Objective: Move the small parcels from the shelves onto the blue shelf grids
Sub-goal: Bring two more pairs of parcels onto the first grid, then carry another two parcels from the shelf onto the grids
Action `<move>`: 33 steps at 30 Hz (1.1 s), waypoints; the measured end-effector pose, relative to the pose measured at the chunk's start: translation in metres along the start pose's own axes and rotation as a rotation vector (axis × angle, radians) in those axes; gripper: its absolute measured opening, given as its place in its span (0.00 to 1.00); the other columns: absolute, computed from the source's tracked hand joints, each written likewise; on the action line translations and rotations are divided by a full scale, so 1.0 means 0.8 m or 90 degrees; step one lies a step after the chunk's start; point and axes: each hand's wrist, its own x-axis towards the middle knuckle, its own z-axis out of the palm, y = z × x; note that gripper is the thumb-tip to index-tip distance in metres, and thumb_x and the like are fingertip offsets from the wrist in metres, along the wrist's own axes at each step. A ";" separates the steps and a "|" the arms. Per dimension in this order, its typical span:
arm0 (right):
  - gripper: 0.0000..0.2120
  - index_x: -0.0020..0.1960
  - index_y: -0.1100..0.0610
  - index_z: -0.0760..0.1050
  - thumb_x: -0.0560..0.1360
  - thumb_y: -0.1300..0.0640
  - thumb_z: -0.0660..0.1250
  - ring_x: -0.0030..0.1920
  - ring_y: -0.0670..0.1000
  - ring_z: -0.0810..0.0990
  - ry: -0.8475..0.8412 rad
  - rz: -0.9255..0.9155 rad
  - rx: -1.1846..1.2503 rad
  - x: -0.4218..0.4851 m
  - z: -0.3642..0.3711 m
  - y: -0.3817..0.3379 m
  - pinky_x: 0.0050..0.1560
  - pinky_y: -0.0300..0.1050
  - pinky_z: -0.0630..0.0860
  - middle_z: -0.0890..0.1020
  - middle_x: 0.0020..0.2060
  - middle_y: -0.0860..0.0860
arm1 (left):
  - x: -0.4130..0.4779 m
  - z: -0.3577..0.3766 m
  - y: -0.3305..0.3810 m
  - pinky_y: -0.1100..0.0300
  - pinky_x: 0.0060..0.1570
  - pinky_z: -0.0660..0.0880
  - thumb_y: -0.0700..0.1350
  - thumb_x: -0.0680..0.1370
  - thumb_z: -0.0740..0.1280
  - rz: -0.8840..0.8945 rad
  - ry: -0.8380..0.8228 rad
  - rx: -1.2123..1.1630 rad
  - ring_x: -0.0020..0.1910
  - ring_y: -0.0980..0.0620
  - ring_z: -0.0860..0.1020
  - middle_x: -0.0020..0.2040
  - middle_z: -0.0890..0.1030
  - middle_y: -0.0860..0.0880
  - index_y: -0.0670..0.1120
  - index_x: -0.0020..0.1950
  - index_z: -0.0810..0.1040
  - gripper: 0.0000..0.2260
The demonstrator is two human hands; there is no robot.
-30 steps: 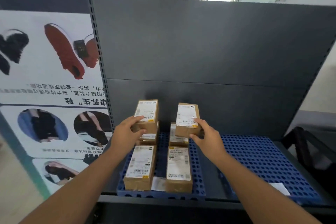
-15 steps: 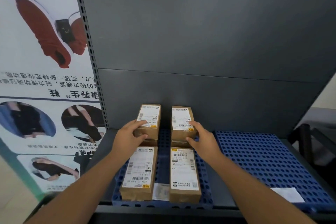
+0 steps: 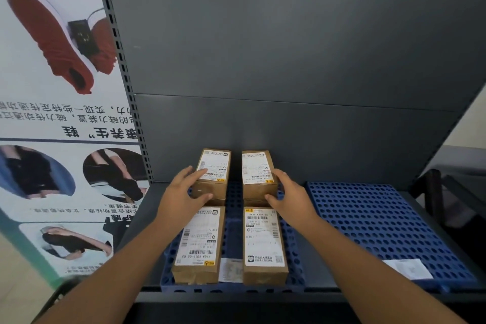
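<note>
Several small brown parcels with white labels lie on the left blue grid (image 3: 234,226). At the back, my left hand (image 3: 181,194) grips the top parcel of the left stack (image 3: 215,173), thumb on its near end. My right hand (image 3: 286,197) grips the top parcel of the right stack (image 3: 257,176) the same way. Each top parcel rests on another parcel below it, mostly hidden. Two more parcels lie in front: the front left parcel (image 3: 200,244) and the front right parcel (image 3: 263,242).
A second blue grid (image 3: 373,221) lies to the right with a white paper slip (image 3: 407,268) near its front edge. A grey back panel (image 3: 289,60) rises behind the shelf. A shoe poster (image 3: 57,87) stands to the left, and a dark chair (image 3: 452,192) at far right.
Both top parcels have come down from a tilted, lifted position to sit squarely on the rear stacks. The camera view has dropped and moved closer.
</note>
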 end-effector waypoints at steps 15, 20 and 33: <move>0.36 0.76 0.40 0.53 0.75 0.47 0.69 0.66 0.49 0.72 0.073 0.035 -0.046 -0.070 -0.112 0.031 0.60 0.44 0.74 0.70 0.71 0.48 | -0.019 0.045 0.135 0.47 0.72 0.62 0.53 0.72 0.74 0.235 0.025 0.071 0.75 0.50 0.61 0.73 0.69 0.50 0.54 0.69 0.74 0.26; 0.33 0.77 0.43 0.55 0.77 0.45 0.66 0.72 0.51 0.64 0.120 0.058 -0.070 -0.122 -0.184 0.064 0.69 0.50 0.68 0.62 0.75 0.47 | -0.033 0.080 0.210 0.51 0.71 0.65 0.54 0.72 0.74 0.302 -0.025 0.032 0.73 0.50 0.65 0.72 0.69 0.50 0.54 0.70 0.72 0.27; 0.33 0.75 0.42 0.58 0.74 0.41 0.67 0.74 0.48 0.59 0.333 0.216 -0.167 -0.371 -0.384 0.177 0.73 0.46 0.62 0.63 0.74 0.44 | -0.147 0.244 0.461 0.57 0.65 0.67 0.60 0.71 0.73 0.495 -0.215 -0.071 0.68 0.51 0.71 0.69 0.73 0.52 0.54 0.72 0.68 0.33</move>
